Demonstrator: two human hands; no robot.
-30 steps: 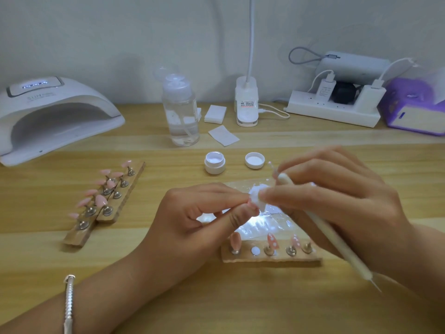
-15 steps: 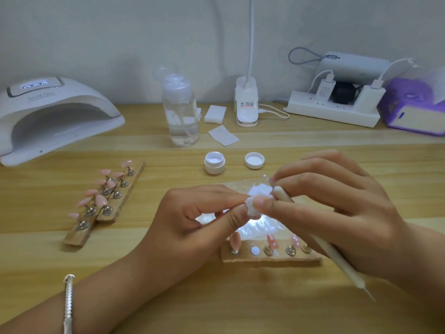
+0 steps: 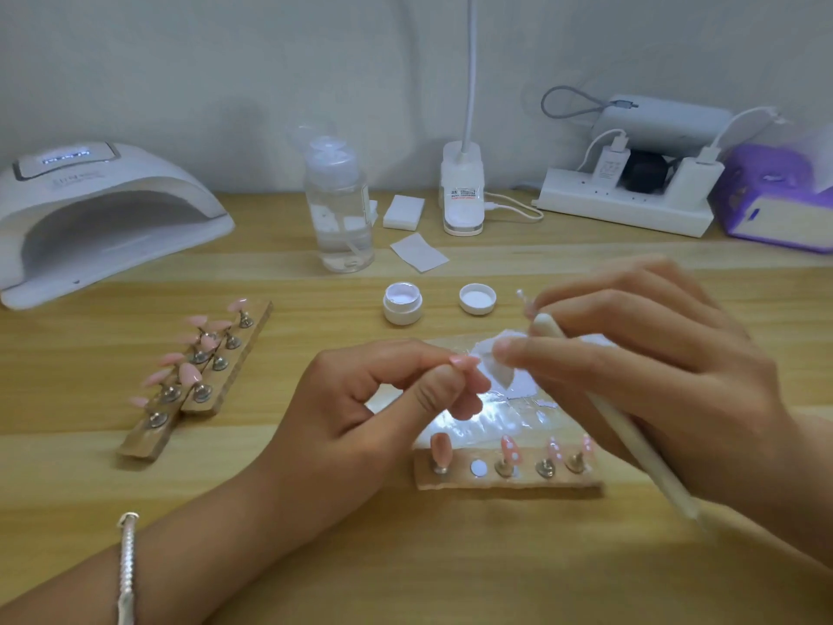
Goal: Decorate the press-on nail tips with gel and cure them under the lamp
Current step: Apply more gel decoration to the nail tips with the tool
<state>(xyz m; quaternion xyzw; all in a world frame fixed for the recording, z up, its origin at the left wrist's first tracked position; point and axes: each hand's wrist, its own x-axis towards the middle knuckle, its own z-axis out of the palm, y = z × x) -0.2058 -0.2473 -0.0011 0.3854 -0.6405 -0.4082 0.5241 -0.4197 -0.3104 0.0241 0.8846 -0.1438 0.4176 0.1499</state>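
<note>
My left hand [image 3: 383,408] pinches a small pink nail tip [image 3: 462,360] between thumb and forefinger. My right hand [image 3: 653,367] grips a white dotting pen [image 3: 631,439] slanting down to the right, and its fingertips press a white wipe [image 3: 496,367] against that tip. Below the hands, a wooden holder [image 3: 509,482] carries several pink tips on metal stands, some dotted white, with one spot empty. A second holder [image 3: 198,376] with several pink tips lies at the left. The open gel jar [image 3: 402,303] and its lid [image 3: 478,298] sit behind the hands. The white curing lamp [image 3: 99,214] stands far left.
A clear pump bottle [image 3: 338,205], white wipe pads [image 3: 403,212], a loose wipe [image 3: 419,251] and a desk-lamp base [image 3: 463,191] stand at the back. A power strip [image 3: 626,205] and purple box [image 3: 775,196] fill the back right. A shiny plastic sheet [image 3: 487,417] lies under the hands.
My right hand has shifted slightly up and right with the pen and wipe, still rubbing at the tip. The left hand has stayed nearly still.
</note>
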